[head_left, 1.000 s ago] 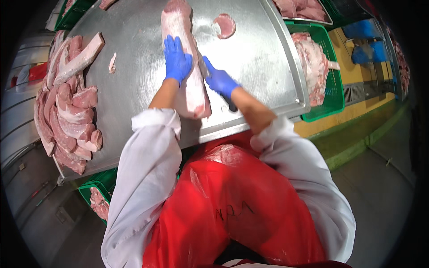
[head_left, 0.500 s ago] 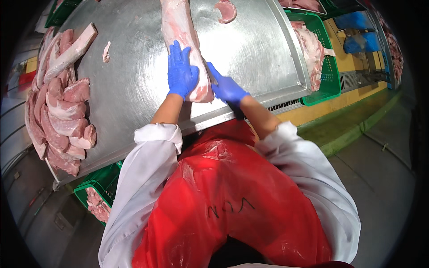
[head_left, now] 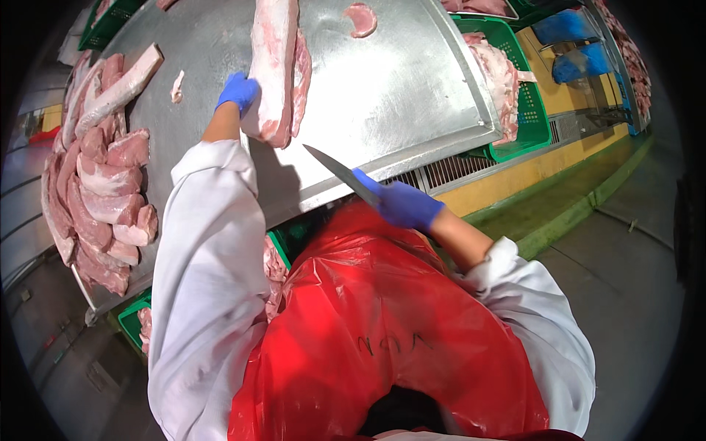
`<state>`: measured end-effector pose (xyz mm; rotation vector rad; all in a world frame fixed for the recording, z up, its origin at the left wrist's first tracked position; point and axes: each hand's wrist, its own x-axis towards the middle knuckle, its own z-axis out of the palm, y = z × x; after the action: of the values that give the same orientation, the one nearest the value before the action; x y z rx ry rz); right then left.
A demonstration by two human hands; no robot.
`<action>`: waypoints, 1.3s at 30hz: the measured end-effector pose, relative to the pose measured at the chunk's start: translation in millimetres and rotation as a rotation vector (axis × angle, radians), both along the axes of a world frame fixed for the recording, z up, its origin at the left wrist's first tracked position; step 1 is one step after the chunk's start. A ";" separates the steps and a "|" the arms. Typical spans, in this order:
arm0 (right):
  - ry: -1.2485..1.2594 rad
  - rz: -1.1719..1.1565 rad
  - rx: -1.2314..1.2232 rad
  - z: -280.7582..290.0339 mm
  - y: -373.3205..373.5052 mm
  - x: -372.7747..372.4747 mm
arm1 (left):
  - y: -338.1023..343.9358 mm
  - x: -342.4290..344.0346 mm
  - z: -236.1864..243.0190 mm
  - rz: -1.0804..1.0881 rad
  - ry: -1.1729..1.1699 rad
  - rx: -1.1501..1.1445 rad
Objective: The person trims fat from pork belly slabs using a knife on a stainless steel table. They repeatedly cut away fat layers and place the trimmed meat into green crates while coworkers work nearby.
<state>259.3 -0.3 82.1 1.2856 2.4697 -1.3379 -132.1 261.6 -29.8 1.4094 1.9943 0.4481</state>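
Note:
A long, pale slab of meat (head_left: 271, 70) lies lengthwise on the steel table, fat side up. Along its right side runs a darker red strip (head_left: 301, 81). My left hand (head_left: 239, 92), in a blue glove, is closed at the left edge of the slab near its close end; the fingertips are partly hidden. In my right hand (head_left: 408, 206), also gloved in blue, is a knife (head_left: 340, 172). Its blade points up and left, apart from the meat, over the table's front edge; the handle is hidden in my grip.
Several meat pieces (head_left: 110, 180) are heaped on the table's left side. A small scrap (head_left: 177, 87) and a round slice (head_left: 360, 20) lie on the steel table (head_left: 397, 95). Green crates with meat stand at the right (head_left: 540, 110) and below the front edge (head_left: 134, 323).
My left hand has moved from the slab's top to its left edge. My right hand has drawn back toward me, bringing the knife blade into view. The slab now sits further left, its red side strip showing.

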 end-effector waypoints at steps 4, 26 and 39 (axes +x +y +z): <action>0.163 -0.286 0.026 18.7 11.9 38.1 | -45.7 80.9 32.7 -0.078 0.378 0.331; -0.090 -0.376 0.074 -17.4 127.9 88.4 | -75.5 22.0 51.9 -0.055 0.242 -0.074; 0.210 -0.931 0.035 49.2 50.6 220.5 | 123.1 308.5 7.9 -0.308 0.269 0.532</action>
<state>479.9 50.3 131.4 2.5960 2.0228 -1.6119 176.4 384.7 -21.8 2.1663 1.8863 0.7127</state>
